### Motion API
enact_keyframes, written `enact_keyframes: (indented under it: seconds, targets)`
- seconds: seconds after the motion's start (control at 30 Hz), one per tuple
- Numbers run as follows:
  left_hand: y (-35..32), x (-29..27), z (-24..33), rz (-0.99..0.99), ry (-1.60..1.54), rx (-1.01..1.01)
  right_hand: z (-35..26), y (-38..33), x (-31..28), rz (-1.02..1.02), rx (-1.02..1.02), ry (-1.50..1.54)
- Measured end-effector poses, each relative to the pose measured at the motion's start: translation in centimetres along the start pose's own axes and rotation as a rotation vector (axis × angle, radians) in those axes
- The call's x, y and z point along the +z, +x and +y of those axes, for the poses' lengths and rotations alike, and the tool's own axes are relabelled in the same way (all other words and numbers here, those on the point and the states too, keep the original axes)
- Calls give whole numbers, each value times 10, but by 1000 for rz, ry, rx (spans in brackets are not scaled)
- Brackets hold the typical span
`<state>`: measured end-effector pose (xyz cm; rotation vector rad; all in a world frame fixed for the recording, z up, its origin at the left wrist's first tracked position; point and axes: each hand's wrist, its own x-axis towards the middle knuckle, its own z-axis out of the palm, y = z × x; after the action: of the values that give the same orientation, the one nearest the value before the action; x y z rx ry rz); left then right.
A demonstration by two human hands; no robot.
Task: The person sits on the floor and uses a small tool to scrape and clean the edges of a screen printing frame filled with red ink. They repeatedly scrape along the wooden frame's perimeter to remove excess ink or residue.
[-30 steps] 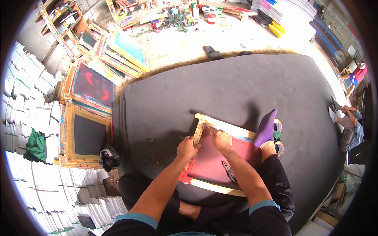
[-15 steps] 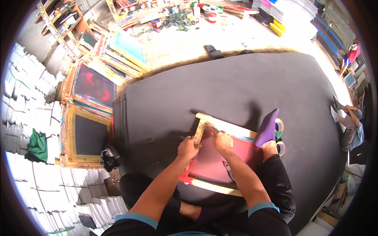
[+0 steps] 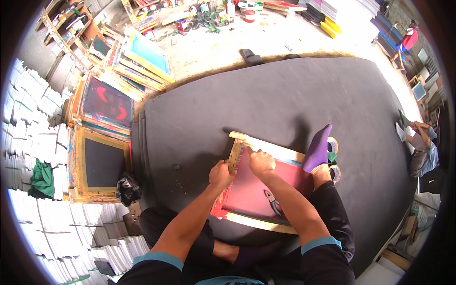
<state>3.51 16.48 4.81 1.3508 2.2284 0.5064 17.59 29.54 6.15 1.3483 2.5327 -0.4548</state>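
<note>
A wooden screen-printing frame [image 3: 261,229] with reddish mesh lies tilted in front of me on the dark mat. My left hand [image 3: 222,174] is closed around its left bar. Inside the far left corner, my right hand [image 3: 261,162] is closed, its fingers bent down at the mesh beside that bar; whatever they pinch is too small to make out. Pliers [image 3: 272,202] with dark handles rest on the mesh, partly beside my right forearm. My purple-socked foot [image 3: 317,151] rests against the frame's far right end.
Tape rolls [image 3: 334,174] sit beyond my foot on the dark mat [image 3: 266,99]. Printing screens [image 3: 107,102] lean at the left, near a black plastic bag [image 3: 129,190] and paper stacks [image 3: 71,228]. Another person [image 3: 424,147] sits at the far right; someone in red [image 3: 407,40] is farther back.
The whole view has shifted slightly. My right hand stays at the far left corner with its fingers a little changed. More of the pliers shows beside my forearm.
</note>
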Motion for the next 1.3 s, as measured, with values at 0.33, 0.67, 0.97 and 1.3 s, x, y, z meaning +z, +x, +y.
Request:
enact_keyframes:
  seconds: [0.33,0.67,0.97,1.3]
  targets:
    - [-1,-2,-5,18,69,17,3,-8,-11,-37,1,101]
    - [0,4,-7,40,91,22,14,-11,-4,110,-49,188]
    - [1,0,-4,27,75,-9,31,13,26,94,-56,871]
    - [-2,-5,-9,-21,17,-35,33,26,-18,-565,360,1434]
